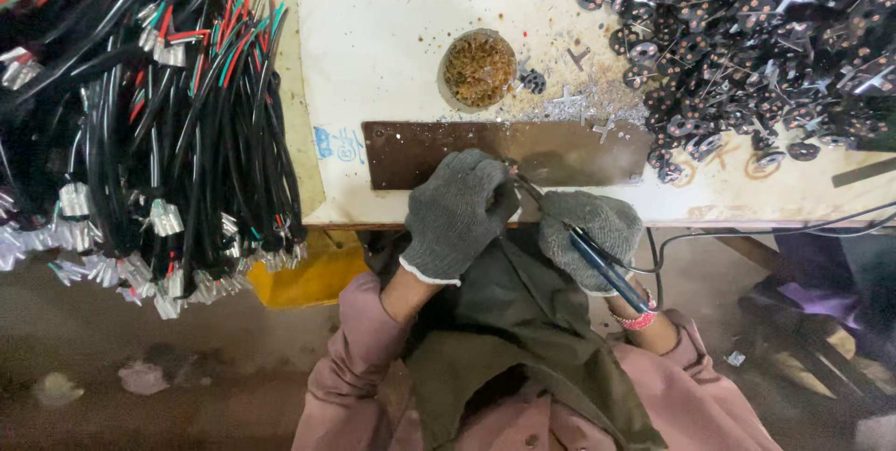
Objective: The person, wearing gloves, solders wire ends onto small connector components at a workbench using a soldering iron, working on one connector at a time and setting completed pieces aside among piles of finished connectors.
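The left hand point(457, 213) in a grey knitted glove has its fingers curled together at the near edge of the brown metal plate point(439, 150). What they pinch is hidden. The right hand point(590, 236) grips a blue-handled soldering iron point(597, 264), fingers closed around it. A small blue label point(338, 145) sits on the white table point(392, 21) left of the plate.

- Left hand point(459, 211) and right hand point(592, 237): grey knitted gloves, the left one with a white cuff edge.
- Soldering iron point(597, 262): blue and black handle, black cord.
- Metal plate point(504, 152): dark brown, speckled with pale spots.
- Tabletop point(392, 31): off-white, stained, with blue scribbles near the plate's left end.
- Round tip cleaner point(479, 68): brassy gold coils.
- Pile of small round boards point(747, 40): black with coppery dots and silvery leads.
- Wire harnesses point(159, 115): mostly black, with red, green and white strands, white connectors.
- Sleeves point(350, 358): dusty pink; apron point(504, 320) olive green.
- Wristband point(639, 320): pink.
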`<state>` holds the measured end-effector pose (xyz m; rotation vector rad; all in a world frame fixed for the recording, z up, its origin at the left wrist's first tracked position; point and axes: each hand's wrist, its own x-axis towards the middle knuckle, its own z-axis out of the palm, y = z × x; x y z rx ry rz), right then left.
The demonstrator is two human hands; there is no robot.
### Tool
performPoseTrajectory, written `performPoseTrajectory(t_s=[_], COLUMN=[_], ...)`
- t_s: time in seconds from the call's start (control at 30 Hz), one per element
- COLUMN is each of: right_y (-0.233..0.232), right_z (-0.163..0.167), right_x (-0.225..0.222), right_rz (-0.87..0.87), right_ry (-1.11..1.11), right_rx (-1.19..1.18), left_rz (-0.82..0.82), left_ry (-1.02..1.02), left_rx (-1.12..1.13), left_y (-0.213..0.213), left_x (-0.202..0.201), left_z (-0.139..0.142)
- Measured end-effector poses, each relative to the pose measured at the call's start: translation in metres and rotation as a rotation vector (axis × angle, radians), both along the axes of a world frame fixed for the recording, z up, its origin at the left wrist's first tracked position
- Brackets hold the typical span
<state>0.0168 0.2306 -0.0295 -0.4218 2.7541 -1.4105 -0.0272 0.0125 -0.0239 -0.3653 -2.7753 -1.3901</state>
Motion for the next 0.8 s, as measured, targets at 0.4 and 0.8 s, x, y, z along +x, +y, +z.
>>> performPoseTrajectory(t_s=[0.4,0.8], right_y=[-0.001,0.002], right_z=[-0.002,-0.004], right_x=[-0.006,0.001], right_rz=[0.047,-0.025], right_ry=[0.029,-0.275], right_rx=[-0.046,-0.288], left_rz=[-0.014,-0.005], left_ry=[-0.042,-0.03], left_rx=[-0.061,-0.057], left_y=[0.0,-0.001], left_x=[-0.002,-0.012], left_z=[0.003,0.013])
